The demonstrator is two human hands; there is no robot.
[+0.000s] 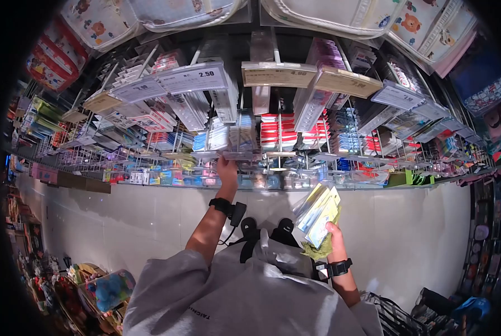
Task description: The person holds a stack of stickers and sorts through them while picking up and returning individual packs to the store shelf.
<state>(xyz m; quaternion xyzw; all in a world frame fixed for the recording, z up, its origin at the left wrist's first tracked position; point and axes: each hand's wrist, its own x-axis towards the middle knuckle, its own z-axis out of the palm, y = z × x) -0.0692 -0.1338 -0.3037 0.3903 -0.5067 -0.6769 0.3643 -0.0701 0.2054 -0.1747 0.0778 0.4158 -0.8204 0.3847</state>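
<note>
My left hand [227, 169] reaches up to the hanging rack, its fingers drawn together at the lower edge of a clear label holder [240, 156]. What they pinch, if anything, is too small to make out. White-and-blue packs [218, 136] hang just above these fingers. My right hand [335, 239] grips a fanned stack of flat plastic packets [319, 217], yellow and pale blue, low over the floor. A crumpled yellow-green cloth or wrap [319, 250] shows beneath the stack in the same hand.
Price tags [196, 77] on long metal hooks stick out towards me. Red-and-white packs [278, 133] hang mid-rack, above a lower row of small boxed goods [273, 181]. Patterned bags [189, 12] hang overhead. Plush toys [109, 290] are behind on the left, and a black wire basket [393, 313] on the right.
</note>
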